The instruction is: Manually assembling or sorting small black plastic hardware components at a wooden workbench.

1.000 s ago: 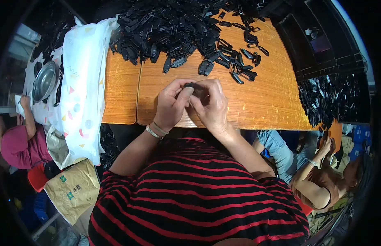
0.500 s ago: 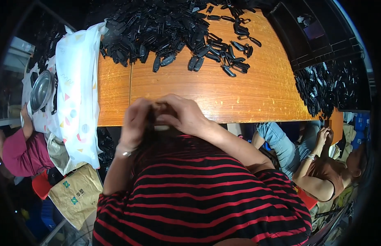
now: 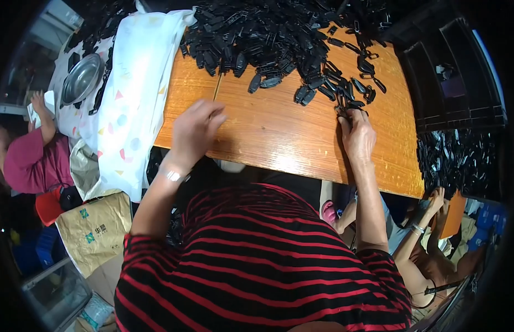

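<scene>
Right hand (image 3: pixel 360 138) down among loose black plastic clips (image 3: pixel 367 67), toward the right edge of the bench (image 3: pixel 268 130).
Its fingertips bend onto the clips; whether they pinch one, we cannot tell. Our left hand (image 3: pixel 195 131) is blurred, half curled over the near edge, grip unclear. Clips overlap, some open-framed: we judge a quick tug could hook neighbours, and a bump could spill the heap (image 3: pixel 257 44) along the far edge.
</scene>
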Available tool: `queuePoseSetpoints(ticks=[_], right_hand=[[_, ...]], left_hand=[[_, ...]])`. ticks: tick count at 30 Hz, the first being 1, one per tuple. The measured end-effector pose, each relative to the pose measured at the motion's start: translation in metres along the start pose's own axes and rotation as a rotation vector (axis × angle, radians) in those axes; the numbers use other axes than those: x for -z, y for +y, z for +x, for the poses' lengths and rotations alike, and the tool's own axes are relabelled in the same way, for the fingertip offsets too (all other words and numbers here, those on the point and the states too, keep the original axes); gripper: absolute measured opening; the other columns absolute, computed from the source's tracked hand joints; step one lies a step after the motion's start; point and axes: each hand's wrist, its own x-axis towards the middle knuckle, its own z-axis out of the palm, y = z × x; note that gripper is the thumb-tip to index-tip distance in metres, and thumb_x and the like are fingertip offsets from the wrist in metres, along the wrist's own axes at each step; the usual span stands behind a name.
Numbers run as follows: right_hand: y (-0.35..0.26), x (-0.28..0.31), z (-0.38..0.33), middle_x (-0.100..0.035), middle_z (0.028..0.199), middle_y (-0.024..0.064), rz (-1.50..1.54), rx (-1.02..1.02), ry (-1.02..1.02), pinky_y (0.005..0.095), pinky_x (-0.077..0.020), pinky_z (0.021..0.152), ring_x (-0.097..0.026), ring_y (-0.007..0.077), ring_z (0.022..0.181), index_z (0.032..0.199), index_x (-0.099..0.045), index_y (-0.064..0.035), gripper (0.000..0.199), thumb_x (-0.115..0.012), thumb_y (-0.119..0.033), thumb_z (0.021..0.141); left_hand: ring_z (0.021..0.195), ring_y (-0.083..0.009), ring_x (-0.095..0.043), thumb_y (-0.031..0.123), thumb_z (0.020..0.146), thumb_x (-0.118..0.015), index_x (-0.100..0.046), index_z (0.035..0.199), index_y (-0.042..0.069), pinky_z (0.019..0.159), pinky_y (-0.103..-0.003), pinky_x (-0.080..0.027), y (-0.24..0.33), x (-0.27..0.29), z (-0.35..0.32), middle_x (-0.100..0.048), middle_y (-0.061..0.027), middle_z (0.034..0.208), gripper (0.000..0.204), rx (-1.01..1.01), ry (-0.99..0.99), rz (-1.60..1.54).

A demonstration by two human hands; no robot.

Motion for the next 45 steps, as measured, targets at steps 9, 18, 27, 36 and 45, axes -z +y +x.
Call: queuePoseSetpoints(ticks=[9, 18, 27, 36, 45], right_hand=[[-0.048, -0.010, -0.029, -0.061, 0.089, 0.0181, 0.275, 0.171, -0.126, 0.0415, -0.0512, 0.063, -0.064, 0.0376, 0.074, 0.095, -0.062, -0.0018, 0.018, -0.072, -0.011, 0.083], [-0.087, -0.018, -0.012, -0.064, 0.086, 0.0114, 0.630, 0.193, -0.175, 0.0297, -0.0498, 0.062, -0.063, 0.0185, 0.069, 0.101, -0.062, 0.0020, 0.020, -0.070, -0.007, 0.086], [-0.118, -0.017, -0.006, -0.062, 0.087, 0.0029, 0.933, 0.084, -0.039, 0.0210, -0.0471, 0.062, -0.056, 0.0066, 0.069, 0.107, -0.062, 0.0008, 0.021, -0.068, -0.005, 0.089], [-0.118, -0.019, -0.005, -0.062, 0.089, 0.0047, 0.887, 0.172, -0.072, 0.0221, -0.0481, 0.058, -0.061, 0.0082, 0.070, 0.104, -0.063, 0.0015, 0.019, -0.069, -0.002, 0.087], [-0.125, -0.027, -0.021, -0.060, 0.086, 0.0113, 0.681, 0.277, 0.039, 0.0328, -0.0512, 0.059, -0.064, 0.0250, 0.071, 0.102, -0.064, -0.0030, 0.025, -0.074, -0.007, 0.080]], left_hand=[[0.078, -0.0314, -0.063, 0.018, 0.082, -0.072, -0.066, 0.097, 0.002, 0.067, -0.039, -0.050, -0.006, -0.080, 0.068, -0.063, -0.0131, 0.088, 0.023, 0.131, 0.031, 0.112], [0.072, -0.0139, -0.060, 0.009, 0.089, -0.065, -0.060, 0.109, 0.000, 0.067, -0.025, -0.050, 0.000, -0.078, 0.045, -0.061, -0.0032, 0.089, 0.022, 0.324, -0.008, -0.695], [0.065, -0.0031, -0.056, 0.005, 0.093, -0.060, -0.056, 0.121, -0.002, 0.058, -0.016, -0.045, 0.030, -0.055, 0.028, -0.064, -0.0012, 0.087, 0.030, 0.494, -0.168, -1.298], [0.066, -0.0016, -0.056, 0.006, 0.092, -0.062, -0.057, 0.120, -0.003, 0.058, -0.016, -0.045, 0.033, -0.056, 0.024, -0.065, -0.0010, 0.087, 0.029, 0.393, -0.142, -1.192], [0.064, -0.0007, -0.052, 0.007, 0.095, -0.058, -0.061, 0.117, -0.001, 0.057, -0.015, -0.041, 0.043, -0.067, 0.006, -0.062, 0.0025, 0.078, 0.023, 0.387, -0.065, -1.101]])
